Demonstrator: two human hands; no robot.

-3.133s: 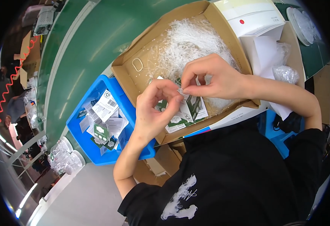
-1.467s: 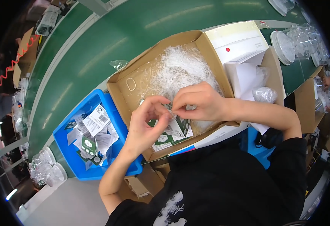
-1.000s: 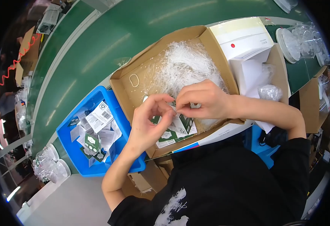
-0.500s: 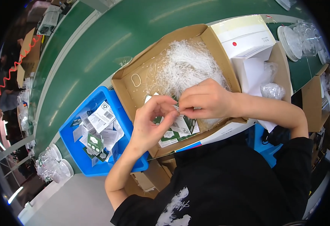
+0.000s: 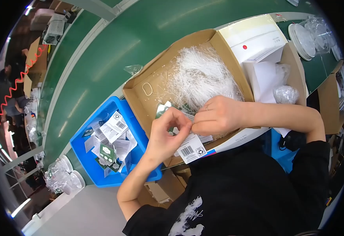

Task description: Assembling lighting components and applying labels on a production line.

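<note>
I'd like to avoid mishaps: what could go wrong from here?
The white tag beneath the left hand and right hand overlaps the near edge of the cardboard tray in view, so it might drop outside if loosened. The white strands lie tangled, so pulling one could drag others. The left forearm overlaps the blue bin in view; a bump might shift it.

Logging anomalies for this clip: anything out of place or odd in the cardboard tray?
Mildly: a pale loop lies in the cardboard tray, apart from the heap of white strands, so it looks like a stray. The heap is also untidy, its edge fraying out over the tray floor.
</note>
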